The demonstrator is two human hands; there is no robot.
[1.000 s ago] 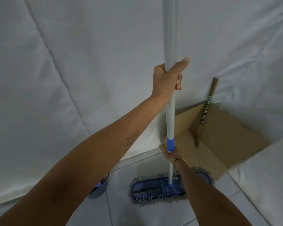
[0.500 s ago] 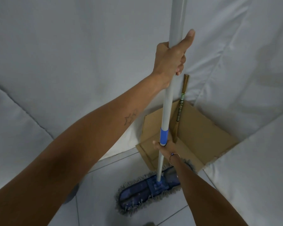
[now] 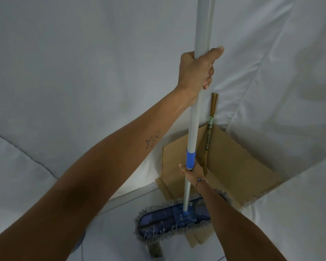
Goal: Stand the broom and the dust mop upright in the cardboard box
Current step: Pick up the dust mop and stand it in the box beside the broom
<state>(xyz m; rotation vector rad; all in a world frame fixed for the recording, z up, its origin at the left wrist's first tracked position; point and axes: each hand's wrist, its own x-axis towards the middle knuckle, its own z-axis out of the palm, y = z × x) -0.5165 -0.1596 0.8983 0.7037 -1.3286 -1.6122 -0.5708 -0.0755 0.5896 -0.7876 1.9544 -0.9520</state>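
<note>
I hold the dust mop upright by its grey pole [image 3: 202, 25]. My left hand [image 3: 196, 72] grips the pole high up, and my right hand [image 3: 191, 170] grips it low, just under the blue collar [image 3: 190, 158]. The blue fringed mop head [image 3: 169, 221] hangs above the tiled floor, partly over the front flap of the open cardboard box [image 3: 239, 166]. The broom [image 3: 210, 129], with a brown handle and green striped binding, stands upright inside the box at its back corner, leaning on the white cloth.
White cloth sheets [image 3: 83, 63] hang behind and to both sides of the box, forming a corner. Grey floor tiles [image 3: 119, 242] lie below. A dark round object shows under my left forearm at the lower left.
The mop head has risen off the floor and shifted right, toward the box's front flap. Both hands keep the same grip on the pole.
</note>
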